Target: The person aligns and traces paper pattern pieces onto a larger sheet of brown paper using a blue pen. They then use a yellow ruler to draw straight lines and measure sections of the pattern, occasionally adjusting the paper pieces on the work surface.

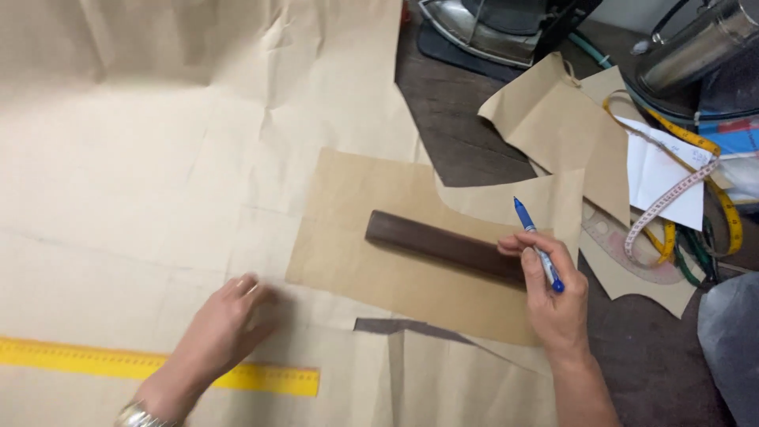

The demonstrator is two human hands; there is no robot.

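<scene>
My right hand (553,296) holds a blue pen (538,245) between its fingers, tip pointing up and away, while its fingertips rest on the right end of a dark brown wooden bar (439,243). That bar lies across a tan paper pattern piece (356,237). My left hand (225,324) lies flat, fingers together and blurred, on the large cream paper sheet (158,174), just above a yellow ruler (95,362). A metal watch sits on that wrist.
More tan pattern pieces (553,119) and a white paper (660,170) lie at the right on the dark table (458,126). A yellow tape measure (696,190) and a clear curved ruler (632,253) sit there. An iron (490,28) stands at the back.
</scene>
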